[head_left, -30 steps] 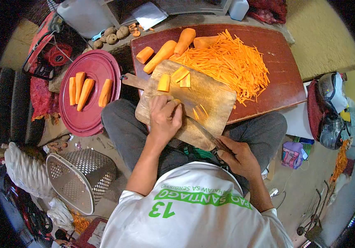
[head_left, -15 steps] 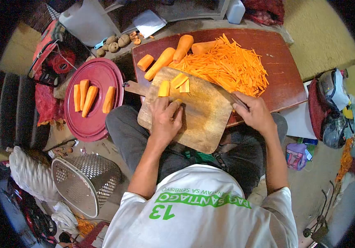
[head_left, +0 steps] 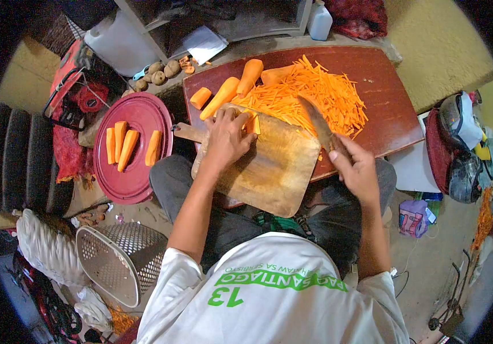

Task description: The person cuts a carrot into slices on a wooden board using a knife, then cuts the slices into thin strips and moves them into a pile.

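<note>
My left hand (head_left: 229, 137) is closed over carrot pieces (head_left: 256, 124) at the upper left of the wooden cutting board (head_left: 275, 166), mostly covering them. The board rests over my lap and the near edge of the red table. My right hand (head_left: 354, 166) grips a knife (head_left: 317, 121) by its handle, to the right of the board. The blade points up and left, in front of a heap of carrot strips (head_left: 332, 94). Whole and cut carrots (head_left: 223, 96) lie beyond the board's upper left edge.
The red table (head_left: 392, 97) is in front of me. Several carrots (head_left: 127, 150) lie on a round red lid (head_left: 143, 114) at the left. Below it a white perforated basket (head_left: 126, 292) lies tipped over. Potatoes (head_left: 172, 69) and a white jug (head_left: 320, 22) are behind the table.
My left hand has moved up the board onto the carrot pieces. The knife has turned, its blade now showing broadside and pointing up and left over the strips.
</note>
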Tool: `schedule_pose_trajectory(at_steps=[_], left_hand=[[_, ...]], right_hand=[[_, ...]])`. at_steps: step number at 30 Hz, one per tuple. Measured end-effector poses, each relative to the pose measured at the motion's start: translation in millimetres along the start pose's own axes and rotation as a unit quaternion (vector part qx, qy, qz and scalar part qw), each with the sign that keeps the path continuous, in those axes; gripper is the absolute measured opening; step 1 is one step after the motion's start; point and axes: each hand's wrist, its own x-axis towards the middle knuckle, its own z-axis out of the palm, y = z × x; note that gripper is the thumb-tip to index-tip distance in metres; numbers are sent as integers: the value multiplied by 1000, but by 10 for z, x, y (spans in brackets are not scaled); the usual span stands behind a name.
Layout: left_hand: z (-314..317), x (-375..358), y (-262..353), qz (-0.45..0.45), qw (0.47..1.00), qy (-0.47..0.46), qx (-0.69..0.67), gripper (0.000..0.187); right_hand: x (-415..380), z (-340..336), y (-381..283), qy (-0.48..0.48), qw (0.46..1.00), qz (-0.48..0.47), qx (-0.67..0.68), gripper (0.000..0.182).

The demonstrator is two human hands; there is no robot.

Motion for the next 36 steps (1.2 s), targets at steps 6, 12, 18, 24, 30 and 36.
schedule_pose_trajectory(at_steps=[6, 12, 18, 24, 30, 36], left_hand=[[14, -24, 43, -5, 998, -46, -34, 28], [-67, -134, 346, 20, 998, -41, -31, 16], [-19, -539, 874, 5, 998, -68, -4, 40], [-60, -412, 614, -59, 997, -29, -45, 48], [-51, -638, 889, -32, 989, -63, -130, 48], [-9, -806, 931, -17, 993, -69, -92, 38]], right_hand=[[-223, 240, 101, -62, 998, 29, -5, 39], [-333, 358, 26, -65, 997, 38, -2, 37], [-466, 422, -75, -82, 996, 22, -11, 40], [-387, 446, -10, -76, 996, 51, 19, 38], [-329, 451, -82, -122, 989, 63, 50, 38], [-351, 397, 40, -171, 984, 13, 38, 35]])
